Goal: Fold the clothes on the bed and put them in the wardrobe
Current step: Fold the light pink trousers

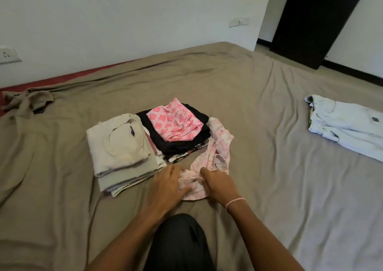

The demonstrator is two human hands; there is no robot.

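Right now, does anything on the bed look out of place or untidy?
The pale denim garment lies alone at the right side of the bed, apart from the two folded piles. At the far left, the sheet corner is bunched up, baring the red mattress edge.

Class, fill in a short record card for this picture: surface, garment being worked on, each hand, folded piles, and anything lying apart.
surface: brown bed sheet, wrinkled
garment in work: pale pink floral garment, unfolded, near end bunched
left hand: on the garment's near end; blurred, grip unclear
right hand: fingers curled on the same end
folded piles: cream stack on the left; dark stack beside it, pink diamond-print piece on top
apart: light blue denim garment, far right
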